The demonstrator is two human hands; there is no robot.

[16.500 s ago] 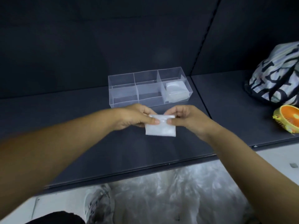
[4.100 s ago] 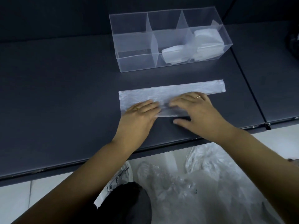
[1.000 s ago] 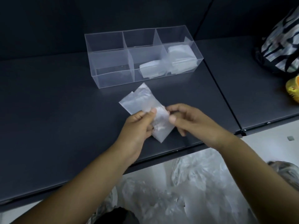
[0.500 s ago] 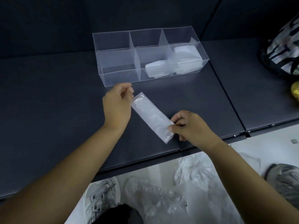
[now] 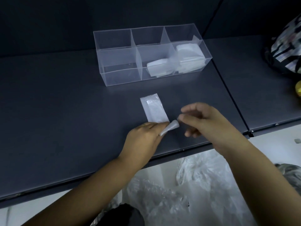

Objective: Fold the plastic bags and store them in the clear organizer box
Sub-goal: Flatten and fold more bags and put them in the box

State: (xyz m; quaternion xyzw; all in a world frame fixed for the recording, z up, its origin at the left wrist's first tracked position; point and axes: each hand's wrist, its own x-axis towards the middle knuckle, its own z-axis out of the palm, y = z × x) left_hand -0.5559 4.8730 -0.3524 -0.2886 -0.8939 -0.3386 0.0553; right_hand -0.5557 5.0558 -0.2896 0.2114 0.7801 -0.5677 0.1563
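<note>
Change: half a second ago the folded bag strip (image 5: 154, 110) hung stretched on a diagonal between both hands. Now it lies flat on the worktop (image 5: 57, 111), running away from the person. The left hand (image 5: 145, 137) has come from the far end to the near end, and the right hand (image 5: 205, 121) has let go of its near corner.
Strip vs. hands: the far end points at the organizer box (image 5: 117, 75) but lies well short of it. The near end is under the left fingertips and curls up into a small flap just beside the right thumb.
Left hand: fingers straight, pressing the near end down.
Right hand: fingers loosely curled, motion-blurred (cannot tell whether it touches the flap).
Box: three compartments. Folded bags sit in the middle one (image 5: 158, 69) and the right one (image 5: 189, 57).
Materials: strip is thin, milky, faintly creased film, a narrow rectangle. Box is clear rigid plastic. Worktop is matte dark grey.
Below the edge: crumpled loose bags (image 5: 179, 193) on the floor.
</note>
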